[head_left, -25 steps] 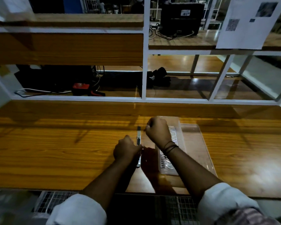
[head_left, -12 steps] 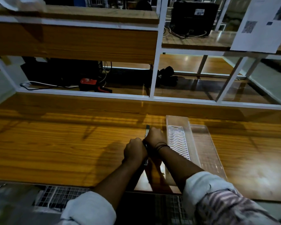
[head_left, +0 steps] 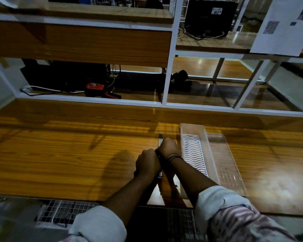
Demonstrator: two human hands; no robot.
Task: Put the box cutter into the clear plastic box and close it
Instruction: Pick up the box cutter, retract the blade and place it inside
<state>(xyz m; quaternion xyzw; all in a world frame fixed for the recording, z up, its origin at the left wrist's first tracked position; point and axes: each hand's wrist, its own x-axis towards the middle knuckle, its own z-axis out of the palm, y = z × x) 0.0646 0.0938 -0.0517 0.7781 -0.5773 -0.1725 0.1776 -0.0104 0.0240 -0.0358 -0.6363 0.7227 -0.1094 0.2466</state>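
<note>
Head view: both fists close on the cutter (long axis pointing away), left hand at its near end, right hand farther along, open box just to the right.

Box cutter beside the open clear plastic box

Slim dark cutter lies lengthwise, mostly covered; the long box holds a white wavy insert.

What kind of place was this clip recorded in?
Probably a workshop or lab bench: a wooden worktop under white-framed shelving, a red tool among cables, and a printed sheet hung up.
</note>
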